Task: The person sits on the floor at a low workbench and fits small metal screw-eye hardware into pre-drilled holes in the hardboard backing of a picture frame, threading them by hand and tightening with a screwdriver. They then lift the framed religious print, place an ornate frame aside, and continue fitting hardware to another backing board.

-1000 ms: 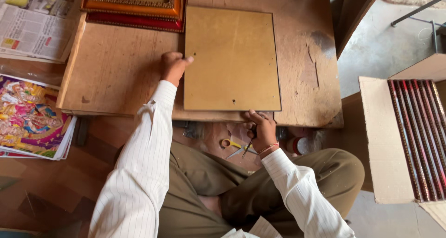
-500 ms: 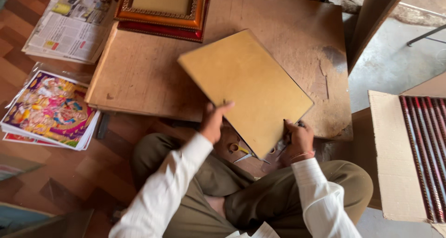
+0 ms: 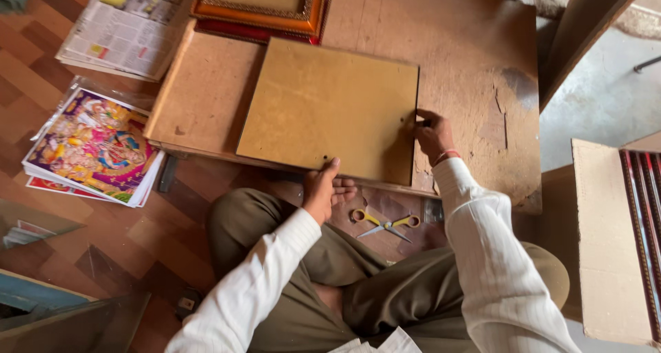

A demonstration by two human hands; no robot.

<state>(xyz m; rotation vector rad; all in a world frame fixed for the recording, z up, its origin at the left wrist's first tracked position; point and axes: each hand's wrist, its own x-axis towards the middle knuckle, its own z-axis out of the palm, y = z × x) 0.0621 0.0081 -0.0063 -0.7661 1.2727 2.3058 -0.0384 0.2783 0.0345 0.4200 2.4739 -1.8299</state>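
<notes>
A flat tan backing board [image 3: 329, 108] lies on the low wooden work table [image 3: 468, 57]. My left hand [image 3: 323, 188] grips the board's near edge, thumb on top. My right hand [image 3: 432, 134] pinches the board's right edge with closed fingers. Both arms wear white striped sleeves. I sit cross-legged in olive trousers behind the table.
Yellow-handled scissors [image 3: 385, 223] lie on the floor by my legs. A gilt orange picture frame [image 3: 265, 8] sits at the table's far side. Newspapers [image 3: 124, 26] and a stack of colourful prints [image 3: 89, 146] lie left. A cardboard box [image 3: 609, 243] of red sticks stands right.
The board was lifted and tilted half a second ago; now it lies flat on the table, turned. My right hand moved from below the table edge up to the board's right edge.
</notes>
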